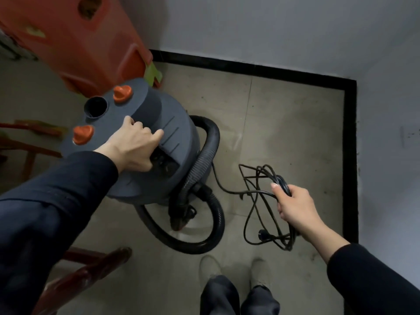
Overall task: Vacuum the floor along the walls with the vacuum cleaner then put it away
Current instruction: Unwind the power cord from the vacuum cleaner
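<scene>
Left hand (pixel 134 144) curled on top handle of vacuum (pixel 175 130). Right hand (pixel 295 208) grips bundled cord (pixel 254 201); loops hang loose, plug (pixel 261 235) low in bundle. Vacuum: grey canister near wall corner, cannot tell if lifted off floor (pixel 284 114). Hose (pixel 216 223) looped round its base. Orange plastic object (pixel 91 42) just behind vacuum. Black skirting (pixel 351 155) along walls.

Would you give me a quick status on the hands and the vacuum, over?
Left hand grips vacuum top. Right hand holds bundled cord. Hose looped on floor beside it. Orange stool close behind vacuum.
</scene>
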A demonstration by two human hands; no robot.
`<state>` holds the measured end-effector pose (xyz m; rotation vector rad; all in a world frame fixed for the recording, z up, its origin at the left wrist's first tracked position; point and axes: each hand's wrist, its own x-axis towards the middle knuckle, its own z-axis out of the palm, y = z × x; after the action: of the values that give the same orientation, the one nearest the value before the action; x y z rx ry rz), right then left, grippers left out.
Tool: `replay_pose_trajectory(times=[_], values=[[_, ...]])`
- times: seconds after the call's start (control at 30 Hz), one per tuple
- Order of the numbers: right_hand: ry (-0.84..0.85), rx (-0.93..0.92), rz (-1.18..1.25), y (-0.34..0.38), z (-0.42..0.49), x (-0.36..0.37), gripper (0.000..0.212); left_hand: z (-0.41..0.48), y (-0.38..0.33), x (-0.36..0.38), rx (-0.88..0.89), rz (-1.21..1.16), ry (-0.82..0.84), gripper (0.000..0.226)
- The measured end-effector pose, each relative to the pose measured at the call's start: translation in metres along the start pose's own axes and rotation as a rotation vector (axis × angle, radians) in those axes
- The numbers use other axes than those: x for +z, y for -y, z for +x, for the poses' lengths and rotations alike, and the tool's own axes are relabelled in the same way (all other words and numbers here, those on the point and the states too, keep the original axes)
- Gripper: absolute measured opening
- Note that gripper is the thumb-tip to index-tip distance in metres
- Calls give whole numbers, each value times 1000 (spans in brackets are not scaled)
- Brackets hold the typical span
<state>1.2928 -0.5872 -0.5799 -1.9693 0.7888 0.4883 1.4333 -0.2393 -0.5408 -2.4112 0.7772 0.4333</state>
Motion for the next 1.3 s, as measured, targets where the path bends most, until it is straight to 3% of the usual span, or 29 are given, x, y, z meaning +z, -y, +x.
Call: replay_pose_trajectory(times=[0.23,0.37,0.5,0.63,0.7,0.77,0.87,1.07,1.2,1.3], values=[[-67,81,100,6,2,-1,17,37,-9,-15,-338,-391,-30,33],[-29,122,65,10,3,7,15,49,-10,-22,-477,-492,12,30],[41,138,-97,-5,-8,18,21,60,-4,-31,-585,-542,75,33],[122,178,-9,-23,-21,26,17,66,-3,-29,-727,-644,100,55],[155,182,114,-21,-21,30,16,55,-7,-19,-682,-654,-36,62],[180,184,195,-12,-20,34,14,37,-7,-1,-504,-635,-192,72],[210,217,291,4,-17,42,12,18,0,19,-313,-536,-223,62],[269,229,411,24,-20,64,9,33,-1,22,-480,-546,-256,49],[290,194,457,32,-29,71,10,42,-1,6,-558,-778,-79,52],[326,181,555,37,-38,69,8,18,-52,-16,-531,-969,-260,54]])
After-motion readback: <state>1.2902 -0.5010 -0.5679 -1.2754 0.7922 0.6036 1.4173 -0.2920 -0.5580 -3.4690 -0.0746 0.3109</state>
